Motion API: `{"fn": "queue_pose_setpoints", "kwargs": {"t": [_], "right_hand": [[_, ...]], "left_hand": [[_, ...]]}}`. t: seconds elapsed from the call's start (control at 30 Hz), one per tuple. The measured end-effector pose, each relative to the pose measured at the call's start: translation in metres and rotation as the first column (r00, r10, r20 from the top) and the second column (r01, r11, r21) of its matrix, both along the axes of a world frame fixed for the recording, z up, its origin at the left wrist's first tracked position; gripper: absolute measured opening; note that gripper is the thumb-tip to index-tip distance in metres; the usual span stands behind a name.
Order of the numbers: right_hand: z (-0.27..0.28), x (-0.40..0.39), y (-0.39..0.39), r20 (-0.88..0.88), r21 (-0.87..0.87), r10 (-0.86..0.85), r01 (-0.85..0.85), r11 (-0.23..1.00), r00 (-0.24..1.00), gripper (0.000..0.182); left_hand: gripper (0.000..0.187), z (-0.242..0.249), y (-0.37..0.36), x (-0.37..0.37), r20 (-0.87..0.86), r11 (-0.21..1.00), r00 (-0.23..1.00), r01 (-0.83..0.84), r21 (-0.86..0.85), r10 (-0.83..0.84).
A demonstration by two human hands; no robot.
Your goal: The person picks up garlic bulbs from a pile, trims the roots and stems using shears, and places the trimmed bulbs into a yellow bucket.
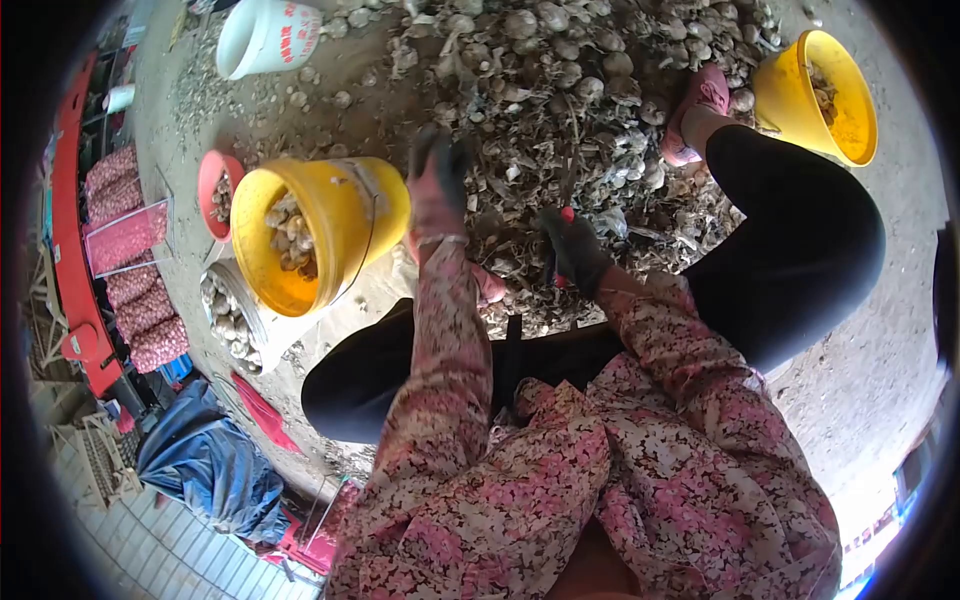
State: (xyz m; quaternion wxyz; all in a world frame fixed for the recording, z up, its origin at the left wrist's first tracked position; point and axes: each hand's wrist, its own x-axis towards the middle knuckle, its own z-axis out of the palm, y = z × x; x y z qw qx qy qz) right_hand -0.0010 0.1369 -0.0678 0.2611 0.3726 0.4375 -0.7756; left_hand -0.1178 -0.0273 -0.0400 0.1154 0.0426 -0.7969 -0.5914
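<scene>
My left hand (440, 185), in a dark-and-pink glove, is beside the rim of a yellow bucket (385, 205). It is blurred, but its fingers look apart, and I see nothing held in them. My right hand (578, 250), in a dark glove, is closed around a red-handled tool (567, 214). Only red ends of that tool show; the rest is hidden by the hand. Under and beyond both hands lies a heap of garlic bulbs (590, 90) with dry stalks and husks. The tilted-looking yellow bucket has pale garlic bulbs (290, 235) inside.
A white bucket of garlic (262, 350) and a red bucket (212, 170) stand at left. Another yellow bucket (790, 85) is beyond my pink shoe (708, 92). A white bucket (245, 40) stands at upper left. Filled pink mesh sacks (150, 318) and a blue tarp (205, 450) lie farther left.
</scene>
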Motion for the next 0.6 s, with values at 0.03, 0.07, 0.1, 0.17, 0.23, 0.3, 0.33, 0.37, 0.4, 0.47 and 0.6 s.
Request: {"fn": "queue_pose_setpoints", "kwargs": {"t": [0.03, 0.07, 0.1, 0.17, 0.23, 0.3, 0.33, 0.37, 0.4, 0.47, 0.6], "right_hand": [[0.002, -0.001, 0.001, 0.011, 0.005, -0.038, 0.038, 0.999, 0.999, 0.025], [0.003, -0.003, 0.003, 0.05, -0.029, -0.098, 0.099, 0.995, 0.994, 0.023], [0.003, -0.004, 0.005, 0.059, -0.031, -0.105, 0.107, 0.994, 0.993, 0.023], [0.002, -0.005, 0.008, 0.071, -0.062, -0.164, 0.168, 0.984, 0.984, 0.02], [0.003, -0.008, 0.013, 0.077, -0.043, -0.169, 0.172, 0.984, 0.983, 0.02], [0.005, -0.009, 0.015, 0.056, -0.071, -0.195, 0.198, 0.978, 0.979, 0.02], [0.0, -0.01, 0.015, 0.046, -0.107, -0.203, 0.207, 0.973, 0.978, 0.021], [-0.005, -0.009, 0.015, 0.05, -0.104, -0.208, 0.212, 0.972, 0.977, 0.021], [-0.004, -0.01, 0.014, 0.06, -0.075, -0.234, 0.238, 0.968, 0.97, 0.021], [-0.001, -0.012, 0.015, 0.067, -0.048, -0.255, 0.259, 0.965, 0.965, 0.022], [-0.008, -0.014, 0.022, -0.092, 0.169, 0.039, -0.023, 0.985, 0.995, 0.024]], "left_hand": [[0.027, -0.021, 0.008, -0.017, 0.282, 0.993, 0.959, -0.006, 0.12, -0.028], [0.038, -0.045, 0.019, -0.045, 0.533, 0.972, 0.842, -0.048, 0.229, -0.084], [0.046, -0.08, 0.023, -0.068, 0.419, 0.982, 0.902, 0.162, -0.099, -0.107], [0.054, -0.107, 0.044, -0.091, 0.314, 0.845, 0.931, 0.313, -0.433, -0.185], [0.068, -0.104, 0.08, -0.109, 0.557, 0.587, 0.814, 0.373, -0.719, 0.165], [0.076, -0.093, 0.087, -0.123, 0.638, 0.506, 0.733, 0.468, -0.725, 0.237], [0.076, -0.084, 0.089, -0.127, 0.709, 0.524, 0.657, 0.522, -0.673, 0.256], [0.076, -0.075, 0.09, -0.129, 0.773, 0.543, 0.571, 0.571, -0.615, 0.275], [0.071, -0.087, 0.085, -0.129, 0.739, 0.512, 0.618, 0.558, -0.653, 0.268], [0.068, -0.143, 0.047, -0.119, 0.634, 0.553, 0.756, 0.462, -0.694, 0.163], [0.061, -0.16, 0.004, -0.076, 0.431, 0.945, 0.901, 0.182, -0.272, -0.049]]}}
